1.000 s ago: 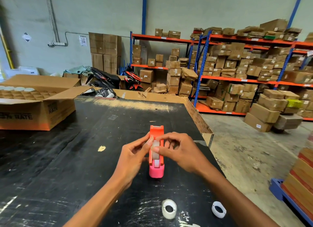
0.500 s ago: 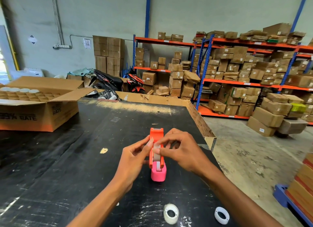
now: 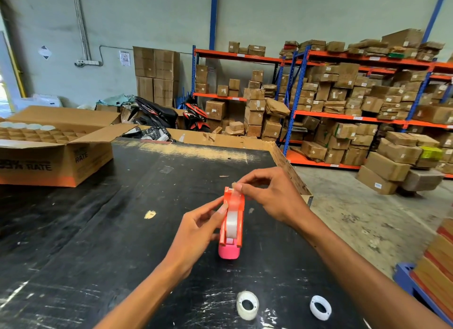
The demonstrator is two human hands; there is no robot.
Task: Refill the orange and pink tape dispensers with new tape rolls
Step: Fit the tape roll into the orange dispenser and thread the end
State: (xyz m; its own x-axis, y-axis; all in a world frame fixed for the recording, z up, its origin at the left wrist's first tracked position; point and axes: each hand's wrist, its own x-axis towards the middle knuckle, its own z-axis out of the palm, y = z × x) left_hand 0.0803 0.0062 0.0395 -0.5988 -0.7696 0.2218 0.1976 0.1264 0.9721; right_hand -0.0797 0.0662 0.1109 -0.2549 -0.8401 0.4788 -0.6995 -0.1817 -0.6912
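Two hands work one orange and pink tape dispenser [image 3: 231, 224] standing near bench [image 3: 103, 243] centre. Left hand [image 3: 198, 233], at its 9 o'clock, clamps the orange side, thumb by the clear tape roll [image 3: 232, 223] seated inside. Right hand [image 3: 272, 196], at 1 o'clock, pinches the tape end at the dispenser's far tip. Two loose rolls, one clear [image 3: 247, 305], one white [image 3: 320, 307], lie at 6 o'clock, well apart from both hands. Open carton [image 3: 61, 157] at 10 o'clock.

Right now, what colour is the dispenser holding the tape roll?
Orange dispenser, pink one beneath; head view.
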